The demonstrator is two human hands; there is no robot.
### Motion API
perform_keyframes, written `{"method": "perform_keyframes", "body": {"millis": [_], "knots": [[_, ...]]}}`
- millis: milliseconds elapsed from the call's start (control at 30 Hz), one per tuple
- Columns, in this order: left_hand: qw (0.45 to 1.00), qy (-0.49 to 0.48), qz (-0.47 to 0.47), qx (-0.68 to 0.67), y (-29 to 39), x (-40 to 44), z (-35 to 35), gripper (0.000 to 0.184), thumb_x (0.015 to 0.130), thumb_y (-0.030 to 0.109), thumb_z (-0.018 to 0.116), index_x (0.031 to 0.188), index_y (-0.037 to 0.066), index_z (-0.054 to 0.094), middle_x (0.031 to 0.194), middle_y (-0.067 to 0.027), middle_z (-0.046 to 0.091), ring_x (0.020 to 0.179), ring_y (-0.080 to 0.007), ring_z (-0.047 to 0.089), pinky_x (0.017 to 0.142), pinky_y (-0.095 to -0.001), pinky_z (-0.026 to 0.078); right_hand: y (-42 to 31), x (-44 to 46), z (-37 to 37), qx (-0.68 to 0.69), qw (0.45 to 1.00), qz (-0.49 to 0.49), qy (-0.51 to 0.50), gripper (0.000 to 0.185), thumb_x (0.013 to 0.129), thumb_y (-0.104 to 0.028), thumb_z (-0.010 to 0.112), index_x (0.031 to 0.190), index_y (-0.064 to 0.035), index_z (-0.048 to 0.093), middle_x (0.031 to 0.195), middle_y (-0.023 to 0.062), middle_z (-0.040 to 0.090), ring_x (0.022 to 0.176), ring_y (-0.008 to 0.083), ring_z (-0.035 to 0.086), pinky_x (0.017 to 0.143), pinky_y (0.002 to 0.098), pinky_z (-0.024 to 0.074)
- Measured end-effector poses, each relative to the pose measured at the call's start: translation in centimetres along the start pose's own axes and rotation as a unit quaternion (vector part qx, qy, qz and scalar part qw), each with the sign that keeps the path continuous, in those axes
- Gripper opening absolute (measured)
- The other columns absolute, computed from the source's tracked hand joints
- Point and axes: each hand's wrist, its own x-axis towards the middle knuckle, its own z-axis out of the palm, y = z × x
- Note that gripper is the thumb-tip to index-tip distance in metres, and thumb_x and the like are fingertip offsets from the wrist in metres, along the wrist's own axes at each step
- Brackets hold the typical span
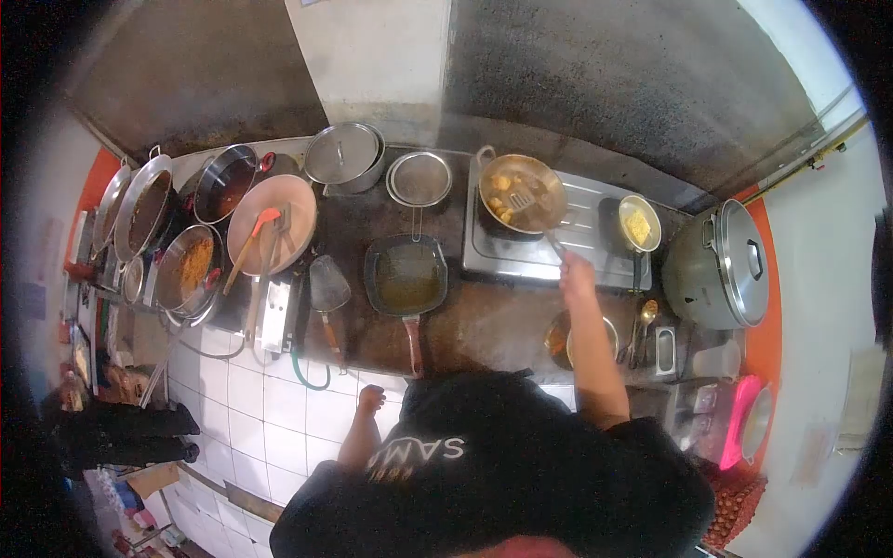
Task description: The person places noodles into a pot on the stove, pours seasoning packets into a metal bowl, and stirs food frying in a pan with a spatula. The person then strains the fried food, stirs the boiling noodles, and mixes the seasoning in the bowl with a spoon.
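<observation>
My right hand (577, 272) is closed around the handle of a slotted turner (522, 200). The turner's blade rests in a round pan (489, 206) on the steel gas stove, among yellowish pieces of food (503, 182) in brown liquid or oil. To the right, a small frying pan (637, 206) holds a yellow block of food (637, 227). My left hand (372, 398) hangs low at the counter's front edge with its fingers curled and nothing visible in them. Nearest to it lies a square grill pan (406, 244) with oil in it.
A large lidded pot (726, 265) stands at the right. Left are a pink-rimmed wide pan (307, 200) with utensils, several pots of food, a wire strainer (419, 179) and a wide scoop (329, 283). Another person's dark clothing (130, 432) shows at lower left.
</observation>
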Motion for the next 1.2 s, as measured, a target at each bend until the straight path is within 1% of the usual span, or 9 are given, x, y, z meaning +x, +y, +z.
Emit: {"method": "perform_keyframes", "body": {"millis": [133,200,333,533,600,767,1000,1067,1200], "knots": [[1.0,-0.003,0.01,-0.022,0.2,-1.4,0.4,0.011,0.073,0.011,0.051,0.083,0.008,0.053,0.06,-0.0101,0.054,0.039,-0.0163,0.045,0.03,-0.0247,0.031,-0.5,0.8,0.3,-0.083,0.994,-0.067,0.024,0.021,0.08,-0.016,0.047,0.086,0.0019,0.056,0.055,-0.0014,0.042,0.04,0.007,0.034,0.034,0.023,0.0273],[0.999,0.016,0.028,-0.011,0.2,-2.0,0.3,0.011,0.073,0.012,0.051,0.083,0.008,0.054,0.06,-0.0098,0.054,0.039,-0.016,0.045,0.03,-0.0247,0.031,-0.2,2.1,0.4,-0.237,0.936,-0.244,0.088,0.023,0.08,-0.015,0.046,0.084,0.0046,0.057,0.062,0.0065,0.054,0.05,0.0169,0.049,0.047,0.0292,0.0382],[0.992,-0.062,0.048,-0.103,0.0,-0.9,-0.5,0.011,0.072,0.013,0.053,0.081,0.008,0.052,0.06,-0.0089,0.054,0.04,-0.0156,0.045,0.03,-0.0248,0.032,-0.3,3.3,0.5,-0.299,0.861,-0.389,0.131,0.023,0.08,-0.015,0.046,0.082,0.0052,0.057,0.071,0.0143,0.058,0.065,0.0268,0.055,0.061,0.0331,0.0398],[0.994,-0.017,0.059,-0.086,-1.3,1.2,-0.3,0.012,0.07,0.012,0.055,0.08,0.007,0.052,0.06,-0.0096,0.054,0.042,-0.0165,0.049,0.03,-0.024,0.033,1.4,4.8,-0.2,-0.387,0.849,-0.338,0.122,0.021,0.077,-0.016,0.05,0.082,0.0032,0.058,0.064,0.0139,0.057,0.059,0.0252,0.054,0.056,0.0321,0.0395],[0.994,-0.016,0.069,-0.083,-2.0,0.8,0.0,0.011,0.07,0.012,0.055,0.08,0.007,0.052,0.06,-0.0099,0.054,0.042,-0.0166,0.049,0.029,-0.0239,0.033,1.5,3.8,-0.2,-0.24,0.958,-0.14,0.068,0.02,0.075,-0.016,0.052,0.078,0.0027,0.059,0.056,0.0067,0.052,0.046,0.0157,0.048,0.044,0.0286,0.0351],[0.994,-0.048,0.033,-0.096,-2.4,0.4,-0.2,0.013,0.069,0.012,0.057,0.08,0.006,0.053,0.061,-0.0096,0.055,0.04,-0.0161,0.049,0.029,-0.024,0.035,1.7,1.6,-0.3,-0.052,0.998,-0.017,0.013,0.016,0.075,-0.013,0.053,0.083,-0.0001,0.056,0.05,-0.0008,0.04,0.035,0.0059,0.032,0.029,0.0181,0.0212],[0.988,-0.082,0.079,-0.1,-0.4,0.5,-0.3,0.017,0.068,0.013,0.059,0.083,0.006,0.052,0.061,-0.0087,0.055,0.042,-0.0147,0.049,0.03,-0.0222,0.034,0.7,0.6,0.1,0.029,0.997,0.066,-0.03,0.016,0.078,-0.013,0.048,0.088,-0.0013,0.052,0.053,-0.0009,0.039,0.036,0.0056,0.027,0.03,0.0187,0.0185],[0.997,-0.01,0.072,0.033,0.5,0.2,0.2,0.017,0.079,0.018,0.043,0.09,0.007,0.051,0.07,-0.0099,0.056,0.047,-0.0172,0.047,0.04,-0.0285,0.038,0.5,0.3,0.5,0.032,0.997,0.066,-0.026,0.018,0.08,-0.014,0.045,0.09,-0.0008,0.051,0.054,-0.0011,0.039,0.037,0.0052,0.027,0.031,0.0191,0.0194],[0.99,-0.094,0.071,-0.08,-0.1,1.5,-0.8,0.015,0.078,0.015,0.043,0.087,0.007,0.053,0.064,-0.0104,0.055,0.046,-0.0182,0.048,0.037,-0.0284,0.037,-0.1,-0.2,1.4,0.024,0.998,0.034,-0.041,0.019,0.08,-0.015,0.046,0.089,-0.0004,0.052,0.054,-0.0013,0.039,0.038,0.0048,0.027,0.032,0.0193,0.0203]]}}
